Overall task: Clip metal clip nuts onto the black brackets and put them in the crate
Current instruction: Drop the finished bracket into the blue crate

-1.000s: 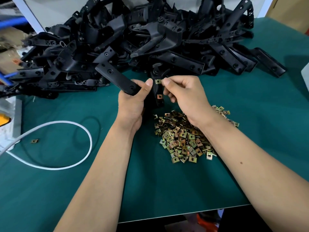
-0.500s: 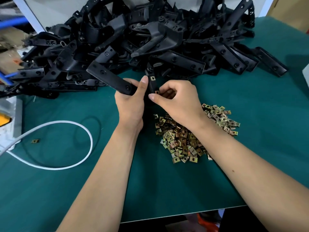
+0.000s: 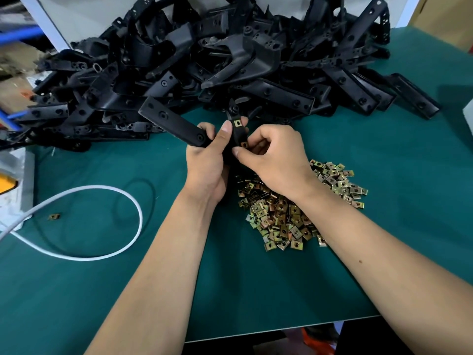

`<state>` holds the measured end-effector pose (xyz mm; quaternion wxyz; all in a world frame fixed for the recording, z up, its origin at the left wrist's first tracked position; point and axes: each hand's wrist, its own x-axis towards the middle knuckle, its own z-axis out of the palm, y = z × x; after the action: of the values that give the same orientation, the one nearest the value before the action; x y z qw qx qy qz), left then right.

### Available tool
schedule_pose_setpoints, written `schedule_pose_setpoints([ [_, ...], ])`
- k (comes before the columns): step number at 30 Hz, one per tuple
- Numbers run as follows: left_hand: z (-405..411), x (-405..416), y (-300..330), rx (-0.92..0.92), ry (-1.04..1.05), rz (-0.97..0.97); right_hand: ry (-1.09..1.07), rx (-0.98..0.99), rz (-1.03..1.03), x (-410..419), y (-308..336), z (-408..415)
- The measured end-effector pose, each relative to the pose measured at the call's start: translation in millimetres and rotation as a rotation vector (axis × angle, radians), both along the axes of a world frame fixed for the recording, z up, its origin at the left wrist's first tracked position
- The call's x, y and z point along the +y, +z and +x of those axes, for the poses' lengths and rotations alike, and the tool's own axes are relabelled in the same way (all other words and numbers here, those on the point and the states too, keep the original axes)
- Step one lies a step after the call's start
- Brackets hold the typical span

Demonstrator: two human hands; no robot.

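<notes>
Left hand (image 3: 204,160) grips black bracket (image 3: 176,124) above the counter (image 3: 384,155), right hand (image 3: 271,155) fingers pinching a clip nut (image 3: 244,144) at its lower tab; risk: nut skews or drops into the pile (image 3: 294,206); crate unseen.

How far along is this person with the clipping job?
Early, it seems. The bracket gripped by the left hand already wears one clip; the right hand presses on a second. A big bracket pile and heap of clips remain. No crate shows.
</notes>
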<state>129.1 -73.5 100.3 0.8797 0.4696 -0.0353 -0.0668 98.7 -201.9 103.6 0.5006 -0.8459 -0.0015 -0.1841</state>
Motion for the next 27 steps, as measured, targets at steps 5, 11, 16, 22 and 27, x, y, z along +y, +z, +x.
schedule_pose_setpoints([
  [5,-3.6,1.6,5.6,0.009,-0.011,0.009,-0.012,-0.009,-0.030,2.6,2.7,-0.9],
  [11,-11.3,-3.2,12.6,-0.029,0.094,0.117,0.006,-0.015,-0.104,-4.6,12.6,-3.2],
  [16,-24.1,-19.0,27.9,-0.127,0.138,0.211,-0.103,0.009,-0.152,-49.8,22.8,-22.7],
  [22,-56.5,-128.6,48.9,-0.300,-0.103,0.362,-0.339,-0.093,0.105,-140.4,34.2,-84.2],
  [27,-122.0,-249.7,52.7,-0.341,-0.362,0.334,-0.625,-0.221,0.296,-231.2,25.6,-167.5],
])
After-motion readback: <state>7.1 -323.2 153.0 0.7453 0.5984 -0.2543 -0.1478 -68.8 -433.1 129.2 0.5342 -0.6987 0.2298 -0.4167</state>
